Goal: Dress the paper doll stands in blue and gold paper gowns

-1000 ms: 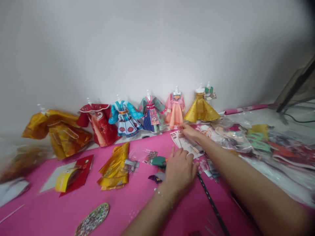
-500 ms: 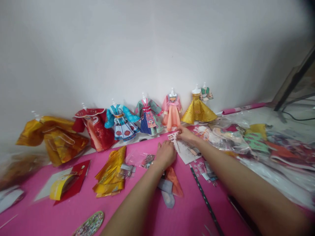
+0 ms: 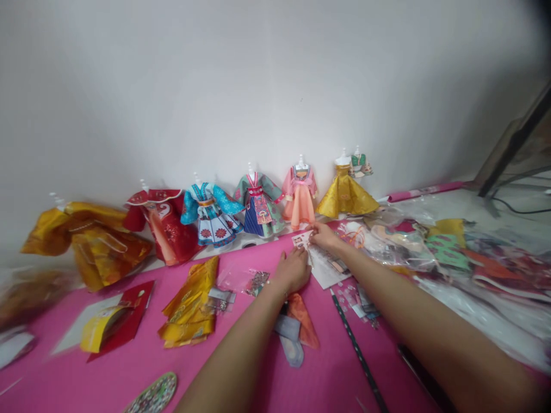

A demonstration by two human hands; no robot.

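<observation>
A white printed sheet point(image 3: 329, 280) with small pictures lies at the far edge of the pink mat. My left hand point(image 3: 295, 269) is at its left edge, fingers bent and thumb over the paper; the fingertips are partly hidden. Closed at the sheet's upper edge, my right hand point(image 3: 323, 237) has its fingers on the paper. Just beyond stands a doll form in a pink and peach dress point(image 3: 300, 198). Below my left wrist lie an orange cloth piece point(image 3: 303, 318) and a small grey packet point(image 3: 293, 347).
Other dressed doll forms, including a yellow strapless gown point(image 3: 346, 192), line the wall. Folded gold fabric point(image 3: 189, 307) and a red envelope point(image 3: 129, 315) lie left. A dotted black pencil point(image 3: 355, 347) lies near my right forearm, with plastic-bagged fabrics point(image 3: 447, 249) further right.
My left hand has shifted slightly to the right and down against the sheet. My right hand stays at the sheet's upper edge. The view has moved a little.
</observation>
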